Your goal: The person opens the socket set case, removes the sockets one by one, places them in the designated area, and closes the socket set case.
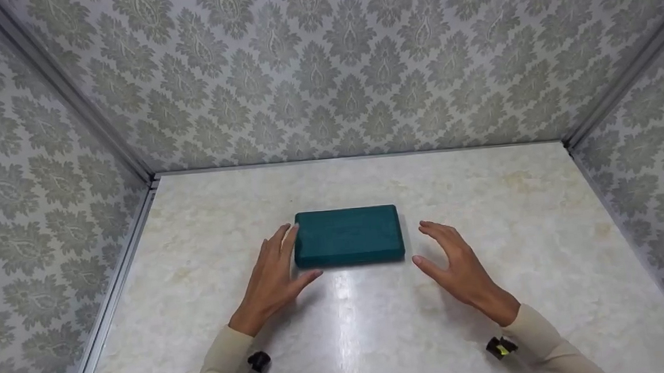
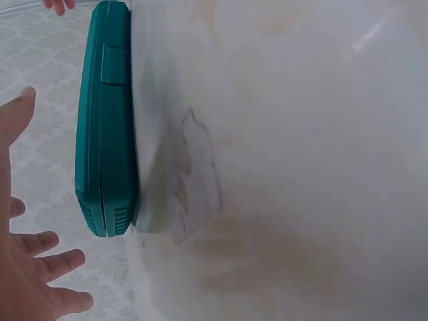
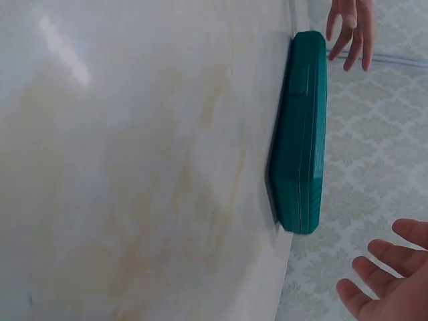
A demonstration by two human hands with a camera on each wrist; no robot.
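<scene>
A teal plastic case [image 1: 349, 235] with rounded corners lies flat on the table. Its closed seam and a latch show along the side in the left wrist view, where the case [image 2: 107, 127] appears on edge. The left hand [image 1: 274, 273] hovers by the case's left end, fingers spread and thumb apart. On the other side, the right hand [image 1: 458, 265] is held off the case's right end, its fingers loosely extended and holding nothing. A gap separates the right fingers from the case [image 3: 301, 134] in the right wrist view. Whether the left fingertips touch the case I cannot tell.
The marbled white tabletop [image 1: 195, 218] surrounds the case. Patterned wallpaper panels [image 1: 325, 71] stand behind and at both sides, with metal frame strips [image 1: 112, 269] along the edges. Small dark devices [image 1: 259, 362] sit by both wrists.
</scene>
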